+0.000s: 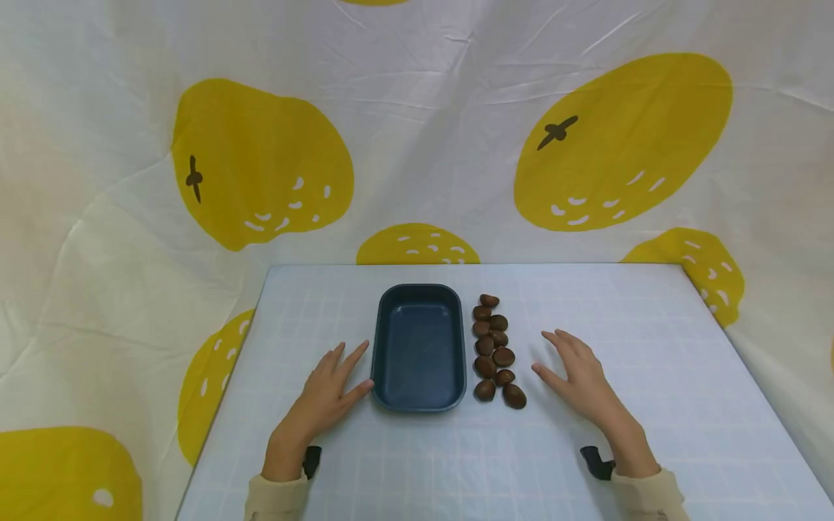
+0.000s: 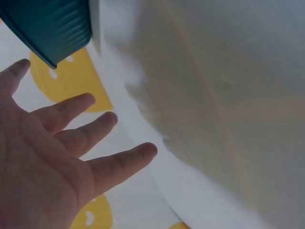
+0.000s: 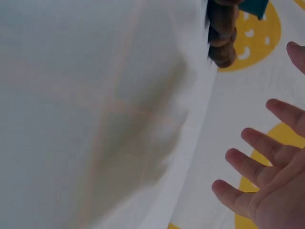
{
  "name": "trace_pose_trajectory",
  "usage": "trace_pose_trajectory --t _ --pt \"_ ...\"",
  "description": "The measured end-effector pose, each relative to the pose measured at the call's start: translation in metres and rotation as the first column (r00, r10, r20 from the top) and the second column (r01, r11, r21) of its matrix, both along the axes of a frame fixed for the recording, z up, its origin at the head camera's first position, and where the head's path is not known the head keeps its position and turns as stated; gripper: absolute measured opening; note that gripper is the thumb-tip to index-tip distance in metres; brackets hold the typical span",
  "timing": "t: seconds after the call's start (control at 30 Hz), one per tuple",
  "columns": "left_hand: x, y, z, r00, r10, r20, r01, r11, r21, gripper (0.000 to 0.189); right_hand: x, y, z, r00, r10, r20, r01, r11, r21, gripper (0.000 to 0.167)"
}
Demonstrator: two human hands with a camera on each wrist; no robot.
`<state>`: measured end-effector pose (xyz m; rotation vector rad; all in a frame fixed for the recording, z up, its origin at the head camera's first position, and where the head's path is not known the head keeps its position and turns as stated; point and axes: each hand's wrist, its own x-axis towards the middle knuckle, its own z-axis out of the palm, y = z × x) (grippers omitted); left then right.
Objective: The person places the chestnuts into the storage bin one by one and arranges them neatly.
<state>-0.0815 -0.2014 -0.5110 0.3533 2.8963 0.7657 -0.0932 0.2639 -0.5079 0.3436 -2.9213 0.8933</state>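
Observation:
A dark blue rectangular tray (image 1: 420, 402) with rounded corners stands on the table, with nothing in it. Along its right side lie several brown chestnuts (image 1: 485, 367) in two uneven columns. My left hand (image 1: 327, 394) is at the tray's left side, fingers spread, its thumb tip close to the rim. In the left wrist view the same hand (image 2: 57, 143) shows an empty palm. To the right of the chestnuts hovers my right hand (image 1: 582, 380), fingers extended and holding nothing. The right wrist view shows its spread fingers (image 3: 259, 143) with the chestnuts (image 3: 222, 28) beyond them.
A pale checked cloth covers the table (image 1: 417, 470). Behind it hangs a white curtain (image 1: 430, 145) printed with large yellow fruit. Dark straps sit at both wrists, below light sleeves (image 1: 276, 498).

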Motion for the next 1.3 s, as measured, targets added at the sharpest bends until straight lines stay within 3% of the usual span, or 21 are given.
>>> trace_pose_trajectory --t 0.23,0.43,0.67,0.93,1.3 --pt "0.0 -0.002 0.001 0.997 -0.073 0.027 0.072 0.996 0.06 0.076 0.01 -0.005 -0.009 0.997 0.02 0.076 -0.016 0.999 -0.049 0.065" --pt "0.002 -0.004 -0.002 0.992 -0.081 0.095 0.072 0.993 0.091 0.081 0.02 -0.013 -0.015 0.989 0.063 0.136 -0.052 0.995 -0.084 0.064" --pt "0.005 -0.003 -0.002 0.991 -0.077 0.113 0.067 0.993 0.092 0.087 0.026 -0.021 -0.018 0.977 0.095 0.189 -0.067 0.987 -0.149 0.062" --pt "0.005 -0.002 -0.002 0.991 -0.088 0.101 0.078 0.992 0.103 0.086 0.026 -0.023 -0.029 0.984 0.114 0.138 -0.099 0.989 -0.112 0.048" --pt "0.005 -0.001 -0.001 0.992 -0.097 0.079 0.088 0.99 0.112 0.085 0.026 -0.026 -0.028 0.989 0.091 0.114 -0.085 0.995 -0.061 0.04"
